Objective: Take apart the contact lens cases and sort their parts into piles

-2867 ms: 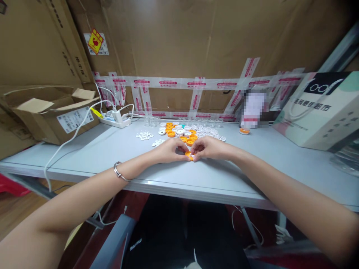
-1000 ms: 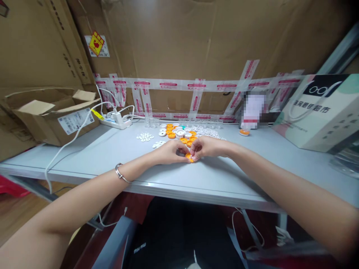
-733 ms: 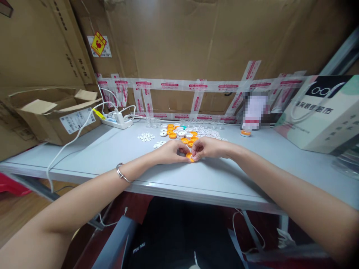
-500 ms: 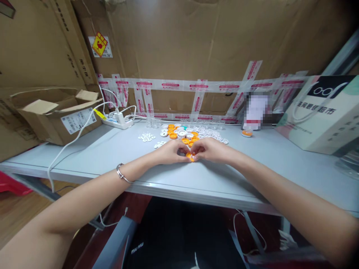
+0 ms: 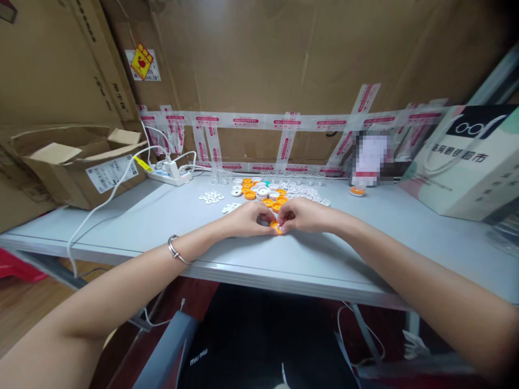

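Note:
My left hand (image 5: 252, 220), with a metal bracelet at the wrist, is closed in a pinch on the left side of a round orange plastic cap (image 5: 275, 226), just above the table near its front. My right hand (image 5: 304, 215) is closed too, its fingertips at the cap's right side on a small white piece (image 5: 279, 228). The fingers hide much of that piece. Just beyond my hands lie several orange caps (image 5: 268, 202) and white caps (image 5: 263, 192), with a heap of small white discs (image 5: 302, 192) to their right.
Small white parts (image 5: 211, 198) lie in a cluster to the left. A power strip (image 5: 170, 175) with white cables and an open cardboard box (image 5: 81, 167) stand farther left. At the right are an orange-and-white cap (image 5: 357, 191), a blurred-out phone-like object (image 5: 371, 159) and a paper bag (image 5: 462, 178).
My hands stay together at the orange cap, which now looks more tilted. The right fingertips have shifted slightly on it. The camera view has moved a little.

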`<action>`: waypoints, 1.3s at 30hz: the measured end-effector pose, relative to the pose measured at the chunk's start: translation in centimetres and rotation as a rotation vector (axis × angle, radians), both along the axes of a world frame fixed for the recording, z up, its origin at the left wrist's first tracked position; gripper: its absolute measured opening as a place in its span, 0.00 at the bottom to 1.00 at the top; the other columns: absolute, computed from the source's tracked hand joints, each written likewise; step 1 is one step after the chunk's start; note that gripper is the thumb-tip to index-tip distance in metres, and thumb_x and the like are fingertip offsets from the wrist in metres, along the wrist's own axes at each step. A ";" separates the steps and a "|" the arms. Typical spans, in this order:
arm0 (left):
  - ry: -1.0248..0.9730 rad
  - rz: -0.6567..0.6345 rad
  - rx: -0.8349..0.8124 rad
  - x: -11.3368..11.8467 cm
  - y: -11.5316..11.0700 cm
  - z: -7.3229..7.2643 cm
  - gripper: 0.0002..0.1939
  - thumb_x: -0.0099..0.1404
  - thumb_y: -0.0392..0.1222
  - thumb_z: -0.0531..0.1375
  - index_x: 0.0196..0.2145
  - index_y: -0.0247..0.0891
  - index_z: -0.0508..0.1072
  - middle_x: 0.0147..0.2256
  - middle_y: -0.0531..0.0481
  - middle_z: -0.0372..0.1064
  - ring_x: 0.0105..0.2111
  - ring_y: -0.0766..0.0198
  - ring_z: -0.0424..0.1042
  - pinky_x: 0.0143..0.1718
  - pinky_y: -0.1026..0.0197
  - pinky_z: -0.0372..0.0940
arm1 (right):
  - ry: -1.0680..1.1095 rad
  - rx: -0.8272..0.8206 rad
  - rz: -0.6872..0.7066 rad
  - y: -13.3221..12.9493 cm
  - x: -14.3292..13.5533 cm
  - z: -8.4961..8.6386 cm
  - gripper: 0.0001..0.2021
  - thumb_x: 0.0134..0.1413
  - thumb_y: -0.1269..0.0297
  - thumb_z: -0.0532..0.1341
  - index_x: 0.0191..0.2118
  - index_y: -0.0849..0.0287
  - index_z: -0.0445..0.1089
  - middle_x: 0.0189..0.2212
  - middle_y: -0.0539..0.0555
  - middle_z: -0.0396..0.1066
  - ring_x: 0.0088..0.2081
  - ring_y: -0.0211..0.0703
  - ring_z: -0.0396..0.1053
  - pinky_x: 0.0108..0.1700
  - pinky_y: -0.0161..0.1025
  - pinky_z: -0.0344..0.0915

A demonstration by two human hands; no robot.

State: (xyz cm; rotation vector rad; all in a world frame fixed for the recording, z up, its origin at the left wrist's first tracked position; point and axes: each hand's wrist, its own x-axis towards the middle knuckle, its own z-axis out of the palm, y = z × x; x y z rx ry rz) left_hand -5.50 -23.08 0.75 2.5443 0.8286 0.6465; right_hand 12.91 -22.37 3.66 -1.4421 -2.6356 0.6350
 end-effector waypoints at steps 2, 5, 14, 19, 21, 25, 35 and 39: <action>-0.010 -0.018 -0.010 0.0 0.1 0.0 0.14 0.56 0.47 0.59 0.35 0.33 0.74 0.31 0.49 0.71 0.31 0.66 0.67 0.33 0.66 0.59 | -0.006 -0.065 0.017 0.6 0.0 0.2 0.06 0.37 0.64 0.64 0.26 0.58 0.71 0.24 0.49 0.71 0.30 0.41 0.66 0.29 0.34 0.57; -0.021 -0.025 -0.017 0.1 0.1 -0.1 0.14 0.56 0.47 0.60 0.34 0.33 0.74 0.31 0.49 0.72 0.31 0.66 0.67 0.33 0.65 0.59 | 0.006 -0.128 0.047 1.5 0.0 0.2 0.07 0.34 0.63 0.65 0.25 0.58 0.71 0.24 0.49 0.71 0.30 0.41 0.66 0.29 0.34 0.57; -0.014 0.006 -0.018 0.0 0.3 -0.1 0.13 0.55 0.47 0.60 0.34 0.34 0.74 0.32 0.49 0.71 0.32 0.65 0.67 0.34 0.65 0.60 | 0.055 -0.181 0.082 2.0 0.3 0.0 0.07 0.35 0.61 0.65 0.25 0.57 0.70 0.24 0.48 0.69 0.30 0.40 0.64 0.29 0.34 0.56; -0.004 -0.002 0.000 -0.1 0.4 -0.2 0.14 0.57 0.48 0.60 0.36 0.35 0.74 0.33 0.49 0.71 0.33 0.65 0.67 0.35 0.65 0.60 | 0.127 -0.182 0.062 1.6 0.8 -0.2 0.09 0.37 0.59 0.65 0.24 0.59 0.69 0.23 0.48 0.68 0.29 0.38 0.64 0.31 0.34 0.57; -0.006 -0.035 0.013 -0.2 0.5 -0.3 0.15 0.58 0.48 0.59 0.38 0.36 0.74 0.34 0.49 0.71 0.34 0.64 0.67 0.37 0.65 0.60 | 0.202 -0.208 0.070 1.4 1.2 -0.4 0.12 0.36 0.57 0.65 0.27 0.59 0.69 0.25 0.48 0.69 0.30 0.38 0.65 0.32 0.34 0.58; -0.015 -0.051 0.039 -0.4 0.8 -0.6 0.14 0.58 0.46 0.59 0.40 0.37 0.74 0.37 0.47 0.71 0.37 0.63 0.67 0.40 0.63 0.60 | 0.382 -0.227 0.098 1.2 2.0 -1.2 0.21 0.33 0.60 0.68 0.37 0.60 0.66 0.30 0.49 0.67 0.32 0.37 0.65 0.34 0.35 0.62; -0.136 0.094 -0.050 -0.5 0.7 -0.8 0.15 0.55 0.45 0.62 0.38 0.34 0.72 0.34 0.49 0.71 0.34 0.65 0.68 0.36 0.65 0.62 | 0.492 -0.215 0.130 1.2 2.7 -2.7 0.24 0.42 0.64 0.64 0.48 0.58 0.62 0.35 0.51 0.67 0.36 0.37 0.65 0.42 0.39 0.63; -0.154 0.143 -0.022 -0.5 0.7 -0.8 0.11 0.53 0.42 0.63 0.32 0.33 0.71 0.32 0.49 0.70 0.32 0.66 0.68 0.34 0.66 0.62 | 0.506 -0.271 0.087 0.6 2.9 -2.2 0.21 0.41 0.63 0.64 0.44 0.60 0.60 0.32 0.51 0.68 0.35 0.38 0.67 0.39 0.38 0.63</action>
